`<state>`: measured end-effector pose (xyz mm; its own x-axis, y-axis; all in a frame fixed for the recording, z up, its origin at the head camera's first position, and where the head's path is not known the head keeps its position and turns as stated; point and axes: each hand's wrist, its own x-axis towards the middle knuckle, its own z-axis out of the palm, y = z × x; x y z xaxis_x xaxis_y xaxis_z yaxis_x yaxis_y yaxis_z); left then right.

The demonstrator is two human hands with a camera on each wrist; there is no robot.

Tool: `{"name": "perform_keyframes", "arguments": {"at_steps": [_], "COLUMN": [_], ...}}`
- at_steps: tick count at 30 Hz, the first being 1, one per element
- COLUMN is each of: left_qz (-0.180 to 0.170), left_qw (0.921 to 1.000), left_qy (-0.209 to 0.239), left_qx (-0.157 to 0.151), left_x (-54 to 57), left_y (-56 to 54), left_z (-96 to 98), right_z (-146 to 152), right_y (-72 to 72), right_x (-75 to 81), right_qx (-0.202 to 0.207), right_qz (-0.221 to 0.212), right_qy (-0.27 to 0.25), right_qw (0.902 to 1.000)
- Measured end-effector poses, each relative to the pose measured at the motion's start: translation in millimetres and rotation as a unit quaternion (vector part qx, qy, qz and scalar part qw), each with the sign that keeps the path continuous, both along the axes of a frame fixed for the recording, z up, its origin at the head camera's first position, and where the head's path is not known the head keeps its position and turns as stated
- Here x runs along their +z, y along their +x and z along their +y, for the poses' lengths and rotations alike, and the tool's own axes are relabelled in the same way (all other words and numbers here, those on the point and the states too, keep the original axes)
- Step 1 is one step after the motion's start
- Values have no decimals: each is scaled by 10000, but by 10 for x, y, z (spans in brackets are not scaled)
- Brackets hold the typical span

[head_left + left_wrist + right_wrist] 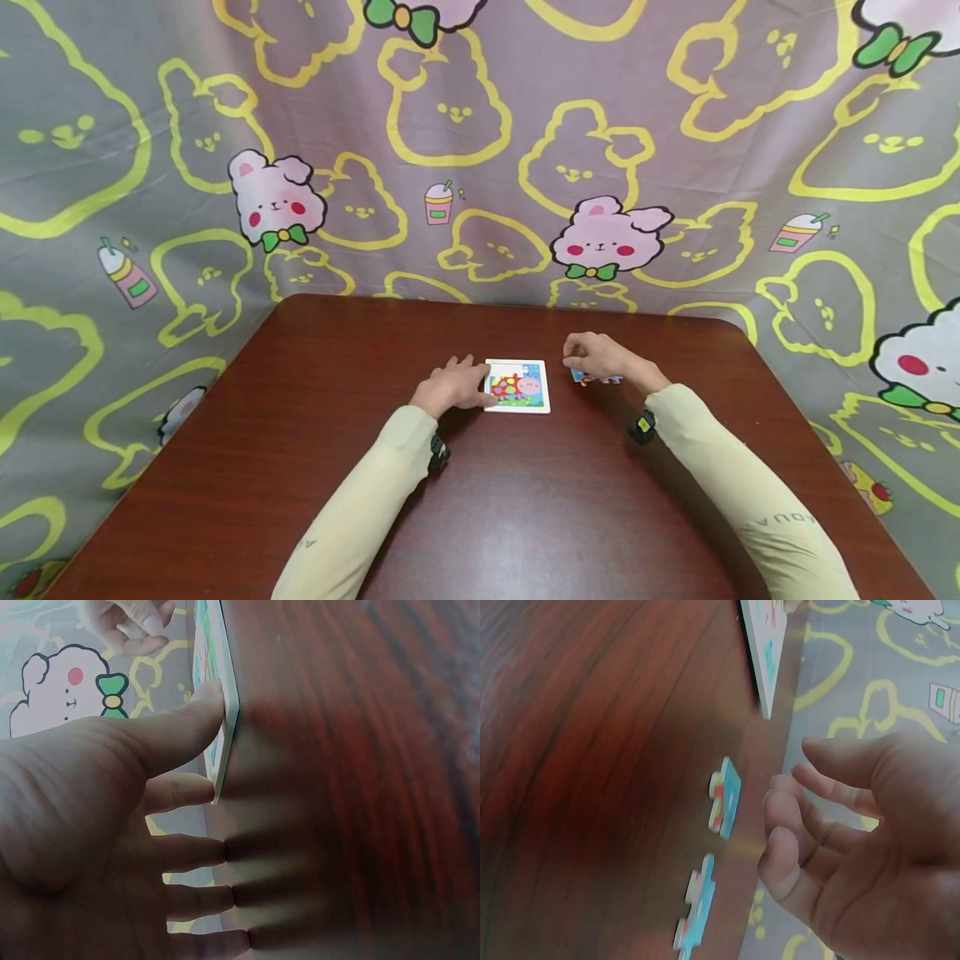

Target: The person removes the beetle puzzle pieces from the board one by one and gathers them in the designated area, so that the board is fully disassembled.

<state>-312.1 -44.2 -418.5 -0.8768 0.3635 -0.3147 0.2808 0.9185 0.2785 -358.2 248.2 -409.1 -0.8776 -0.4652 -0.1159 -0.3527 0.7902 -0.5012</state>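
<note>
A white-framed jigsaw board point(507, 370) lies on the table, its picture a pink pig in a red, spotted ladybird shape. The board's upper left part is bare white. My left hand point(453, 386) rests at its left side, fingers spread straight; in the left wrist view the thumb point(187, 724) touches the board's edge and the fingertips reach the table. Over the loose pieces to the right, my right hand point(597, 356) hovers with loosely curled fingers. Two blue pieces show below it in the right wrist view: one jigsaw piece point(732, 799) and a second piece point(700, 904). Nothing shows between thumb and fingers.
The brown wooden table point(495, 500) stretches around the board toward the viewer. Behind and beside it hangs a grey cloth point(480, 242) with yellow outlines and rabbit faces. A dark wrist device point(642, 426) is strapped on the right wrist.
</note>
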Motion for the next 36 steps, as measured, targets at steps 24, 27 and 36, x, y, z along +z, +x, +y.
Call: {"name": "perform_keyframes", "arguments": {"at_steps": [24,27,36], "left_qz": [-47,-46,1], "left_qw": [9999,9999,9999], "left_qy": [-67,-79,-77], "left_qx": [79,86,120], "left_x": [16,15,2], "left_y": [16,10,0], "left_z": [12,13,9], "right_z": [-421,-441,-493], "right_y": [13,11,17], "right_x": [-100,-113,-132], "right_qx": [259,241,224], "right_qz": [-145,-158,-55], "right_qy": [15,159,319], "right_qw": [9996,9995,9992]}}
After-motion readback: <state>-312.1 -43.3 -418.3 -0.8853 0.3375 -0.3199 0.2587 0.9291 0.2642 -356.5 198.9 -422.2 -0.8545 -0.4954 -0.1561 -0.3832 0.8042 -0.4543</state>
